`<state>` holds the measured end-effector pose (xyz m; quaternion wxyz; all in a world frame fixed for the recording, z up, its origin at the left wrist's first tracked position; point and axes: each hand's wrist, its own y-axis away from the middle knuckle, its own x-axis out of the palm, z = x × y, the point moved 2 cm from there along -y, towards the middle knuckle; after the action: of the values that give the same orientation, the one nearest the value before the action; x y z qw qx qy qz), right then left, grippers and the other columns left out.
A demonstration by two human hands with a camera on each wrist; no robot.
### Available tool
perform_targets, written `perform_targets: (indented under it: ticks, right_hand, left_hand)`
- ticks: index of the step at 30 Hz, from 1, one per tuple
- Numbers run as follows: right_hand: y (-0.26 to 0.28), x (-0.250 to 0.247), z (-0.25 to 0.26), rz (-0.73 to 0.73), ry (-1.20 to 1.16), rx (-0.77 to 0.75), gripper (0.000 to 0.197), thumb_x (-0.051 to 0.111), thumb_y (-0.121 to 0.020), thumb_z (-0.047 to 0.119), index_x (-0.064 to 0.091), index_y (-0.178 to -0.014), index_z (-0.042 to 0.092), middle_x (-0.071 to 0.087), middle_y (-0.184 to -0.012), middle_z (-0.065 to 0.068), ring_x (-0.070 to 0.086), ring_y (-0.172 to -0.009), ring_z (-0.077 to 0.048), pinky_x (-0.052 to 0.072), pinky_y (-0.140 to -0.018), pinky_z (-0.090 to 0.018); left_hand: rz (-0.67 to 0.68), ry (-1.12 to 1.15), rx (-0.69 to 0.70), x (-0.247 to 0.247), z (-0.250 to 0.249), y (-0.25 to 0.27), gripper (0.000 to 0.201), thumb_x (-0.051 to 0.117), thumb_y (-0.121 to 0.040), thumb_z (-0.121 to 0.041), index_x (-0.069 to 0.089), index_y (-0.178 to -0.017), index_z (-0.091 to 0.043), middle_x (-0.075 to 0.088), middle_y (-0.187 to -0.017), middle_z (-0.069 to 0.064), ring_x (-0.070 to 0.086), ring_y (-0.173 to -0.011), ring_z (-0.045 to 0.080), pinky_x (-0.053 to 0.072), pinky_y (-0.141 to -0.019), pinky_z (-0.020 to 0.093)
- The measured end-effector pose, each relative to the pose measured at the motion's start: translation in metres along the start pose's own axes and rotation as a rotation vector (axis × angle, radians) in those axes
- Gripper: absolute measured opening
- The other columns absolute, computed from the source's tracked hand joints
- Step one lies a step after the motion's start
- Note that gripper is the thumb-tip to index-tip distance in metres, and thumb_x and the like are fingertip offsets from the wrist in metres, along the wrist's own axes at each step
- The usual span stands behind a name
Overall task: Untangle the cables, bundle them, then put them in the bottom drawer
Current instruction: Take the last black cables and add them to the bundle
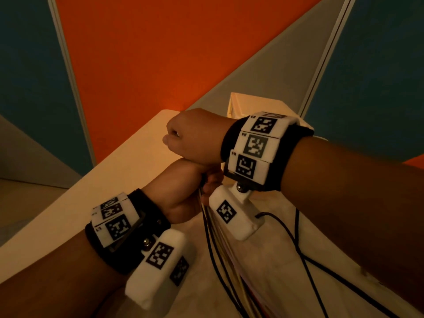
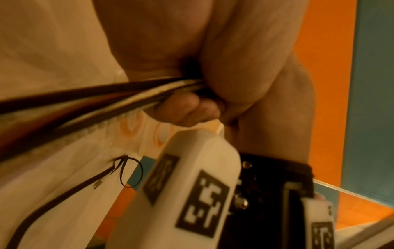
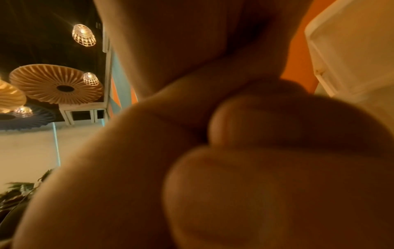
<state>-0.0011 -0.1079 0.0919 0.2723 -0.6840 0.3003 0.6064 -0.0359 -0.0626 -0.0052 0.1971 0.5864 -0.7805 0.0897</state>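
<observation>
My left hand (image 1: 190, 189) is raised over the white table (image 1: 135, 161) and grips a bundle of cables (image 1: 214, 228), black, yellow, red and white, which hangs down from its fist. In the left wrist view the fingers (image 2: 245, 70) curl round the same bundle (image 2: 102, 99), which stretches off to the left. My right hand (image 1: 195, 136) sits right on top of the left one as a tight fist. In the right wrist view its curled fingers (image 3: 266, 128) fill the frame, blurred, and no cable shows in them.
Loose black cables (image 1: 305, 260) trail over the table at the right; one (image 2: 127, 173) ends in a small loop near the table edge. A white box-like unit (image 1: 243, 104) stands at the table's far end behind my right wrist. Orange and blue wall panels rise beyond.
</observation>
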Motion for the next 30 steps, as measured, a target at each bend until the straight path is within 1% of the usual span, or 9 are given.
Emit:
perform_targets:
  ticks: [2,6,9,12,15,17,20,25,30]
  right_hand:
    - [0.000,0.000,0.001,0.016,-0.005,-0.014,0.038,0.031,-0.109,0.030,0.050,-0.081,0.015,0.049,-0.079,0.000,0.045,-0.069,-0.015,0.028,-0.054,-0.022]
    - [0.010,0.002,0.001,-0.019,-0.175,0.009,0.043,0.034,-0.107,0.043,0.061,-0.122,0.013,0.063,-0.112,-0.007,0.059,-0.104,-0.025,0.042,-0.079,-0.031]
    - [0.029,0.009,-0.001,-0.194,-0.455,0.101,0.064,0.039,-0.097,0.064,0.024,-0.155,0.040,0.039,-0.149,-0.005,0.047,-0.132,-0.025,0.046,-0.100,-0.039]
    - [0.061,0.029,0.002,-0.307,-0.862,0.341,0.086,0.057,-0.093,0.057,0.004,-0.158,0.039,0.030,-0.158,0.000,0.048,-0.128,-0.014,0.050,-0.077,-0.014]
    - [0.090,0.078,0.012,-0.031,-1.156,0.622,0.088,0.068,-0.087,0.050,0.018,-0.154,0.025,0.056,-0.128,-0.005,0.061,-0.111,-0.017,0.055,-0.087,-0.033]
    - [0.104,0.105,0.026,0.166,-1.475,0.686,0.059,0.065,-0.091,0.043,0.041,-0.137,0.014,0.066,-0.095,-0.007,0.067,-0.075,-0.021,0.056,-0.068,-0.036]
    - [0.117,0.120,0.036,0.165,-1.634,0.634,0.024,0.049,-0.103,0.039,0.051,-0.097,0.016,0.045,-0.060,0.000,0.039,-0.043,-0.011,0.031,-0.043,-0.023]
    - [0.126,0.119,0.032,0.099,-1.533,0.614,0.031,0.045,-0.103,0.045,0.042,-0.083,0.022,0.031,-0.053,0.006,0.025,-0.041,-0.008,0.019,-0.038,-0.021]
    - [0.153,0.130,0.027,0.181,-1.450,0.663,0.037,0.050,-0.100,0.050,0.047,-0.081,0.018,0.036,-0.051,0.002,0.033,-0.038,-0.013,0.027,-0.037,-0.021]
  left_hand:
    - [-0.011,0.048,-0.019,-0.001,0.001,0.000,0.035,0.037,-0.101,-0.009,0.036,-0.067,-0.018,0.030,-0.056,-0.002,0.020,-0.044,0.008,0.011,-0.049,0.024]
    - [-0.001,0.137,-0.041,-0.002,0.001,-0.002,0.037,0.034,-0.107,-0.032,0.040,-0.071,-0.021,0.024,-0.061,-0.004,0.016,-0.047,0.008,0.009,-0.047,0.024]
    - [0.007,0.174,-0.001,-0.008,-0.004,-0.004,0.032,0.045,-0.101,-0.054,0.057,-0.082,-0.030,0.016,-0.077,-0.003,0.007,-0.063,0.012,0.007,-0.059,0.032]
    - [0.027,0.213,-0.058,-0.015,-0.005,-0.008,0.036,0.056,-0.097,-0.050,0.036,-0.076,-0.029,0.002,-0.084,0.001,0.001,-0.071,0.017,0.006,-0.066,0.033]
    - [0.046,0.291,-0.140,-0.020,-0.003,-0.013,0.048,0.055,-0.098,-0.047,0.025,-0.066,-0.025,0.015,-0.063,-0.003,0.010,-0.052,0.012,0.011,-0.053,0.026]
    - [0.096,0.321,-0.162,-0.016,-0.004,-0.011,0.049,0.051,-0.099,-0.047,0.019,-0.068,-0.026,0.014,-0.061,-0.008,0.013,-0.045,0.008,0.011,-0.043,0.021]
    - [0.133,0.371,-0.179,-0.013,-0.003,-0.010,0.049,0.052,-0.097,-0.046,0.013,-0.072,-0.028,0.013,-0.063,-0.009,0.013,-0.047,0.007,0.012,-0.043,0.020]
    - [0.101,0.334,-0.178,-0.012,0.000,-0.011,0.050,0.055,-0.096,-0.046,0.025,-0.063,-0.024,0.022,-0.057,-0.008,0.024,-0.041,0.006,0.020,-0.044,0.020]
    - [0.031,0.211,-0.098,-0.011,-0.004,-0.009,0.049,0.052,-0.098,-0.047,0.028,-0.063,-0.024,0.020,-0.056,-0.007,0.018,-0.040,0.007,0.011,-0.042,0.022]
